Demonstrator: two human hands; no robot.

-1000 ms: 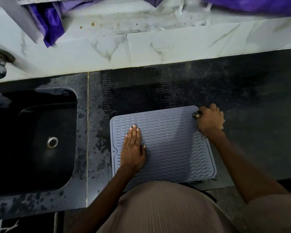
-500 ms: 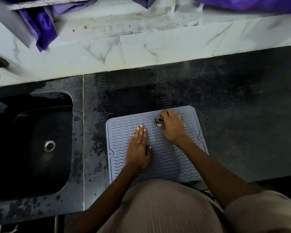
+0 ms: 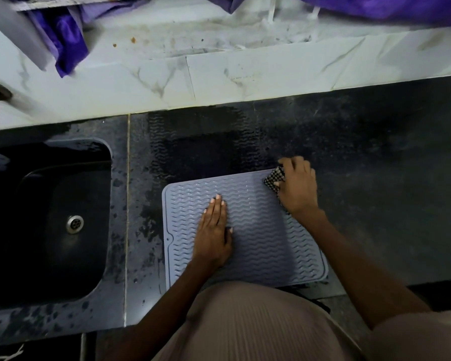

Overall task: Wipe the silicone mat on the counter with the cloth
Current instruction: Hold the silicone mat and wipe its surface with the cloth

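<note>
Counter [image 3: 375, 178]: dark stone, wet patches; I see a sink [image 3: 63, 269] well left of my left hand.
Mat [image 3: 266, 246]: grey silicone, flat under both hands.
Left hand [image 3: 214, 230]: fingers straight, pressing the mat.
Right hand [image 3: 297, 188]: curled round the checked cloth [image 3: 274, 181] at the mat's far right corner.

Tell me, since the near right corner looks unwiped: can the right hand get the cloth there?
Probably yes. The right hand holds the cloth at the silicone mat's far right corner; nothing lies between, and the left hand rests further left.
</note>
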